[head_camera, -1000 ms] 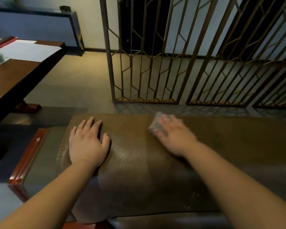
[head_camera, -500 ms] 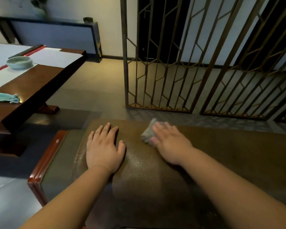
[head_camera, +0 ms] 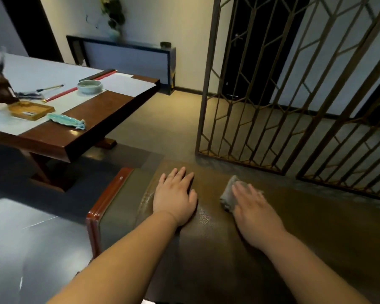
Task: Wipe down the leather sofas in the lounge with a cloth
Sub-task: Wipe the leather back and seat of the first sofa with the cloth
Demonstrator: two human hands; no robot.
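Left hand (head_camera: 174, 197) is lying flat, fingers extended, on the brown leather sofa (head_camera: 316, 227); right hand (head_camera: 253, 210) is pressing a grey cloth (head_camera: 227, 197) onto the leather with straight fingers.

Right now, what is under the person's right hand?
A grey cloth lies under the right hand, pressed flat on the brown leather sofa. Only the cloth's left edge shows; the rest is covered by the palm and fingers.

A wooden table (head_camera: 101, 128) bearing a pale bowl (head_camera: 89, 86) stands left of a lattice screen (head_camera: 294, 95).
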